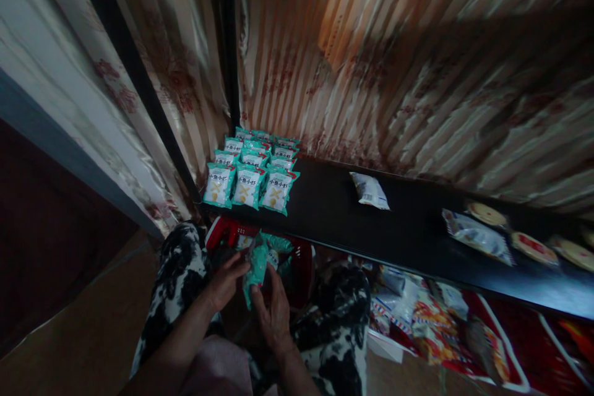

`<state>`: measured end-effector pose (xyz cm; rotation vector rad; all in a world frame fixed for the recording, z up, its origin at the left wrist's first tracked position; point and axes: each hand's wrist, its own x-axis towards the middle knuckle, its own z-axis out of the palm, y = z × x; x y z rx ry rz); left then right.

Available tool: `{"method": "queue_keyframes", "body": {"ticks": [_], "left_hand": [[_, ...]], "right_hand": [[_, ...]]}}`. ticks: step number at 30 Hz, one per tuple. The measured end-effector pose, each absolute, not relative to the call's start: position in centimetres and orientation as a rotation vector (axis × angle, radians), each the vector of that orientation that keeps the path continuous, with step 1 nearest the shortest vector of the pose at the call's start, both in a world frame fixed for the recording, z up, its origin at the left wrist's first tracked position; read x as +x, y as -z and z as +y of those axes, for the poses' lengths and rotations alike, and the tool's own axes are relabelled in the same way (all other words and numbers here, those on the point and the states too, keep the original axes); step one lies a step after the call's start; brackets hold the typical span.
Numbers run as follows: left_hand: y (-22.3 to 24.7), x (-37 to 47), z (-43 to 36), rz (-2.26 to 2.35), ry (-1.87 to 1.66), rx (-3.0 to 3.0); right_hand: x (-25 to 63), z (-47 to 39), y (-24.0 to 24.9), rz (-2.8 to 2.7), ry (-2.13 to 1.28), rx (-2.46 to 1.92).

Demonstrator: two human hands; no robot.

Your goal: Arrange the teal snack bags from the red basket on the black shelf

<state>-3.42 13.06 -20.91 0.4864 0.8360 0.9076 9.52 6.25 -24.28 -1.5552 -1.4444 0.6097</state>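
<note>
Between my two hands is a teal snack bag (257,265), tilted on its side above a red basket (304,269). My left hand (226,281) grips its left edge, and my right hand (275,306) has the lower right edge between thumb and fingers. More teal bags (278,243) lie in the basket, partly hidden behind my hands. On the left end of the black shelf (325,204), several teal and white snack bags (248,185) stand upright in three columns, fronts facing me.
A white bag (370,190) lies mid-shelf. Further right are another white bag (477,236) and round packaged items (533,249). Below the shelf, a basket of assorted snack bags (434,322) stands on the floor. Dark posts (134,74) and striped curtains (297,55) border the shelf.
</note>
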Motion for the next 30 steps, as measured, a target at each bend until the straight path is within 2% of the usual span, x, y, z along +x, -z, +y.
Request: {"method": "queue_keyframes", "body": {"ticks": [9,14,19,30], "left_hand": [[19.8,-1.7,13.0,1.166,-0.741,0.931],[19.1,0.2,13.5,1.135,-0.726,1.102],[18.1,1.4,14.0,1.158,-0.665,1.111],[16.6,5.8,17.2,1.193,-0.73,1.295]], "right_hand": [[10.4,6.3,23.0,-1.131,-0.896,-1.579],[12.3,6.8,22.6,-1.049,-0.85,-1.579],[14.7,6.9,21.8,-0.914,-0.98,-1.582],[18.7,9.6,17.3,-0.811,-1.089,-1.532]]}}
